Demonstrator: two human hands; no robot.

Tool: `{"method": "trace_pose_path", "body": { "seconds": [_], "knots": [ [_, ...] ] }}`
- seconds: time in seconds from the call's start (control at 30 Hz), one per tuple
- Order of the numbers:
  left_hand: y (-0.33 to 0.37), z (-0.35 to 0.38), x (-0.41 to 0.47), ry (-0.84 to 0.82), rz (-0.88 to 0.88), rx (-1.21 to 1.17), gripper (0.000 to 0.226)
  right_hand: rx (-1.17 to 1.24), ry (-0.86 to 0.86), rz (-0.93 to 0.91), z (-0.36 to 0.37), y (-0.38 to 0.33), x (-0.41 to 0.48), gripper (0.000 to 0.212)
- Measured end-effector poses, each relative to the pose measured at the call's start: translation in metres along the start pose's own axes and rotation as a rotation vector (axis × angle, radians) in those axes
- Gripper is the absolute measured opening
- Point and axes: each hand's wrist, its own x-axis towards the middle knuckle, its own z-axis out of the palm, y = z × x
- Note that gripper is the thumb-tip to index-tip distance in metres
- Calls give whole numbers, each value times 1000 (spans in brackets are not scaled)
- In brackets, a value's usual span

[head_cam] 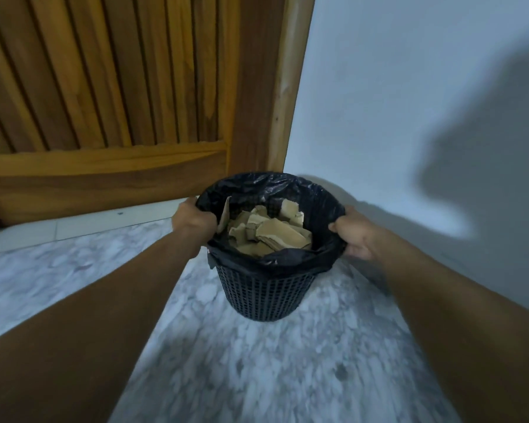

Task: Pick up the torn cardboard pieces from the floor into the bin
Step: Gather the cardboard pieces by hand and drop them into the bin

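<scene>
A black mesh bin [264,296] lined with a black plastic bag stands on the marble floor near the corner. Several torn brown cardboard pieces [269,232] fill its inside. My left hand [193,219] grips the bin's left rim over the bag. Gripping the right rim is my right hand [353,235]. No cardboard lies on the floor that I can see.
A slatted wooden door [110,96] stands behind the bin to the left, with its frame [283,102] meeting a white wall [409,102] on the right. Grey marble floor [257,370] spreads around the bin. A dark shadow falls on the wall.
</scene>
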Motion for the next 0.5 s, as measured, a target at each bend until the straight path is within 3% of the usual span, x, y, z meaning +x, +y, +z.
{"method": "trace_pose_path", "body": {
  "seconds": [0.1,0.23,0.3,0.5],
  "knots": [
    [-15,-51,1,66,-66,-13,26,51,-122,-16,39,-31,-18,29],
    [-34,-134,-2,209,-121,-101,35,43,-238,-94,105,-73,-25,34],
    [-47,-181,-6,289,-140,-160,29,33,-274,-152,146,-93,-27,43],
    [-95,-302,-36,374,-140,-357,64,108,-383,-248,269,-147,-60,50]
  ]
}}
